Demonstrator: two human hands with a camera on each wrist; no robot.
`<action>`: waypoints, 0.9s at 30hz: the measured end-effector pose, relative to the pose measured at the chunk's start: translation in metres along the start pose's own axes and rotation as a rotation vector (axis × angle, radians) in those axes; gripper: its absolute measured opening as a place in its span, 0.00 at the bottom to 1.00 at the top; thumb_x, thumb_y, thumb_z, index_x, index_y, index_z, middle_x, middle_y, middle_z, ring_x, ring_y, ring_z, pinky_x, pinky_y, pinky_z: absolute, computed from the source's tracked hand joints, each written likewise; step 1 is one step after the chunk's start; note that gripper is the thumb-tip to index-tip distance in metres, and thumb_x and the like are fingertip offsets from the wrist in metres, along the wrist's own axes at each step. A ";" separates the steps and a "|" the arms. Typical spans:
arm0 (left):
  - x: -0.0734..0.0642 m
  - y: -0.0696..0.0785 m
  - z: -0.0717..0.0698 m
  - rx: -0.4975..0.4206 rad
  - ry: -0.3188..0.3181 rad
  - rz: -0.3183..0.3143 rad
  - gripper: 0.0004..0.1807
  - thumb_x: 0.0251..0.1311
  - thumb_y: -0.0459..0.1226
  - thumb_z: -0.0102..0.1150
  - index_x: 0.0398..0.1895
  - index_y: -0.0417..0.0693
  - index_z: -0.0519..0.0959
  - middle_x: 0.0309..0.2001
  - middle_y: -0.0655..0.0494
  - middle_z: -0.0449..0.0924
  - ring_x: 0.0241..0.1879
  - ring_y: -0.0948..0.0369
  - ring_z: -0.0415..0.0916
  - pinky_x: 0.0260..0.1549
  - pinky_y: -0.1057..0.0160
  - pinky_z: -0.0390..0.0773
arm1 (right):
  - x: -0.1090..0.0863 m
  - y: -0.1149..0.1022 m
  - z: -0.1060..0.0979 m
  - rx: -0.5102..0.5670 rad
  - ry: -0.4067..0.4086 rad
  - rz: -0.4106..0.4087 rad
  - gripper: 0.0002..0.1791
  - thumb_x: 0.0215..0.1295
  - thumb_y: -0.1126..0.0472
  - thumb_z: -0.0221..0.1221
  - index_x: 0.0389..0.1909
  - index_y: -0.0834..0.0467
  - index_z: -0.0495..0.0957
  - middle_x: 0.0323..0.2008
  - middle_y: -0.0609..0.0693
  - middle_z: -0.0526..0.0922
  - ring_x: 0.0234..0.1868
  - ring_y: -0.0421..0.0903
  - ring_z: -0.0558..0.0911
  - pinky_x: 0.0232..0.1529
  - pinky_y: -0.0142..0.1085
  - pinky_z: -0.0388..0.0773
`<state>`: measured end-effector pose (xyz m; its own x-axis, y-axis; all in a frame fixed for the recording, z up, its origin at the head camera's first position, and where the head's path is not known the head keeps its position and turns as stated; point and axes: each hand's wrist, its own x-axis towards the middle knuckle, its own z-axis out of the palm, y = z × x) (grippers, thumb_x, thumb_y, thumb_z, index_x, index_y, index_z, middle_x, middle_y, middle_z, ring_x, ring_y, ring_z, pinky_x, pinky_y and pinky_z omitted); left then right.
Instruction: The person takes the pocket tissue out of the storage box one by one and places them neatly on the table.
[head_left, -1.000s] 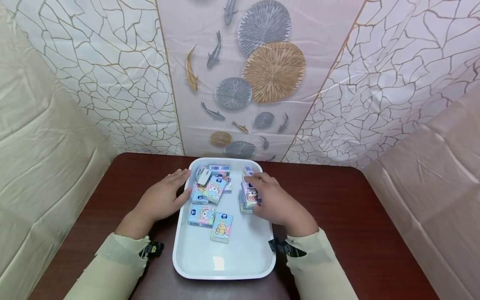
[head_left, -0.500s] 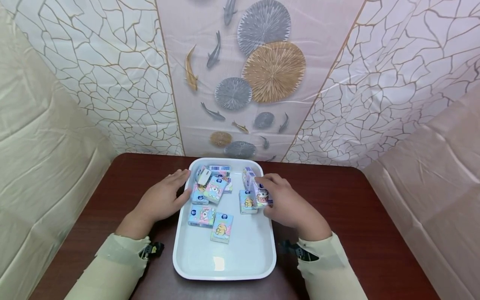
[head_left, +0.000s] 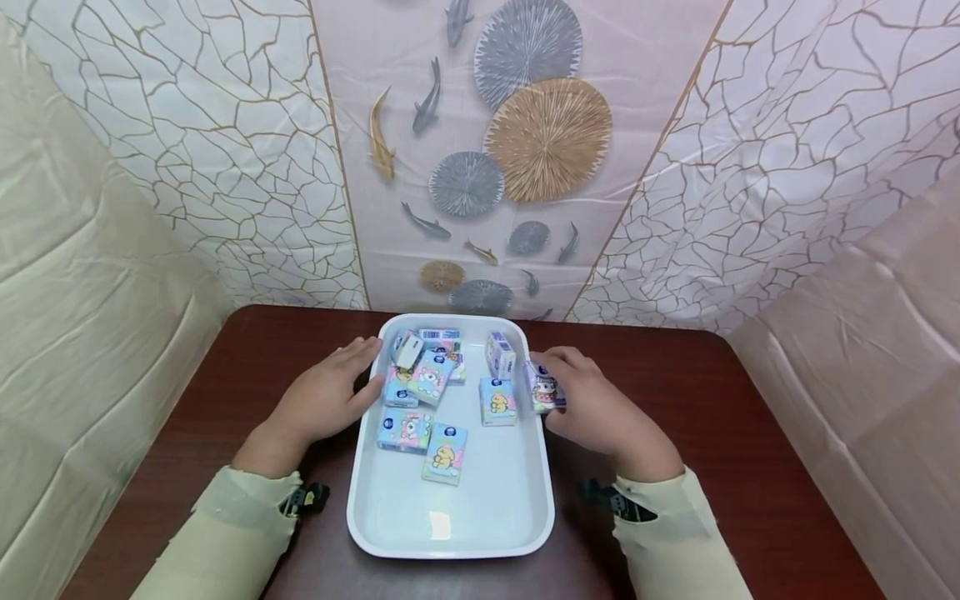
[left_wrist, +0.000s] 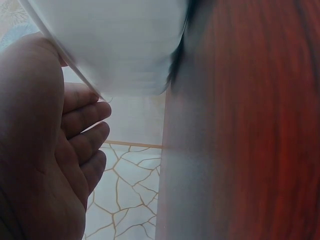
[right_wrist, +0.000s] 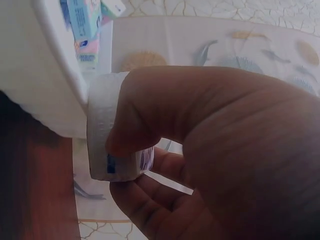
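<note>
My right hand (head_left: 596, 408) pinches a purple tissue pack (head_left: 543, 389) with a cartoon print at the right rim of the white tray (head_left: 480, 508). In the right wrist view the thumb presses the pale end of this pack (right_wrist: 102, 132), with fingers beneath. My left hand (head_left: 318, 396) rests at the tray's left rim, fingers relaxed; the left wrist view shows the hand (left_wrist: 45, 145) touching the rim. Near the tray's right side, a blue tissue pack (head_left: 498, 402) lies flat, and a purple tissue pack (head_left: 500, 354) stands on edge behind it.
Several tissue packs (head_left: 431, 377) lie heaped at the tray's back left. In front of them are a light blue pack (head_left: 403, 430) and a pack with a yellow character (head_left: 444, 455). The tray sits on a dark red table (head_left: 675, 392), with patterned cloth (head_left: 480, 242) behind.
My right hand has lifted the purple tissue pack off the packs beneath and carried it right, to the tray's rim. The blue pack below is now uncovered. My left hand stays in place.
</note>
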<state>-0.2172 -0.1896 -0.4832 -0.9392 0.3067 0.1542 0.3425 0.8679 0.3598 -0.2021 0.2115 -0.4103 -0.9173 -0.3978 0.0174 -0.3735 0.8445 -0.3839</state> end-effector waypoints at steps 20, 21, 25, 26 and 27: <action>0.000 0.001 -0.001 -0.004 0.001 -0.004 0.39 0.77 0.56 0.51 0.83 0.47 0.59 0.82 0.50 0.60 0.82 0.46 0.56 0.79 0.42 0.59 | 0.000 0.021 0.002 0.012 -0.002 0.038 0.47 0.58 0.66 0.66 0.81 0.50 0.64 0.75 0.56 0.66 0.61 0.55 0.73 0.51 0.43 0.81; 0.000 0.001 -0.001 -0.004 0.001 -0.004 0.39 0.77 0.56 0.51 0.83 0.47 0.59 0.82 0.50 0.60 0.82 0.46 0.56 0.79 0.42 0.59 | 0.000 0.022 0.003 0.011 0.000 0.031 0.46 0.58 0.67 0.66 0.80 0.51 0.64 0.74 0.56 0.66 0.61 0.55 0.73 0.51 0.43 0.81; 0.000 0.001 -0.001 -0.004 -0.002 -0.006 0.39 0.78 0.56 0.51 0.83 0.47 0.59 0.82 0.50 0.60 0.83 0.47 0.55 0.79 0.42 0.58 | 0.002 0.026 0.007 -0.007 0.000 0.025 0.46 0.58 0.67 0.66 0.80 0.52 0.65 0.74 0.57 0.67 0.62 0.55 0.73 0.52 0.44 0.81; 0.000 0.001 -0.001 -0.004 -0.002 -0.006 0.39 0.78 0.56 0.51 0.83 0.47 0.59 0.82 0.50 0.60 0.83 0.47 0.55 0.79 0.42 0.58 | 0.003 0.028 0.009 -0.010 -0.001 0.022 0.46 0.58 0.67 0.67 0.80 0.52 0.65 0.74 0.57 0.67 0.62 0.56 0.73 0.52 0.44 0.80; 0.000 0.001 -0.001 -0.002 -0.002 -0.004 0.39 0.78 0.55 0.50 0.83 0.47 0.59 0.82 0.49 0.60 0.83 0.47 0.55 0.79 0.42 0.58 | 0.004 0.029 0.010 -0.013 -0.001 0.020 0.46 0.58 0.67 0.67 0.80 0.53 0.66 0.74 0.58 0.67 0.62 0.56 0.73 0.53 0.45 0.81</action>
<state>-0.2166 -0.1893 -0.4820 -0.9408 0.3037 0.1507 0.3384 0.8683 0.3628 -0.2152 0.2309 -0.4308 -0.9243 -0.3816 0.0092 -0.3573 0.8565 -0.3724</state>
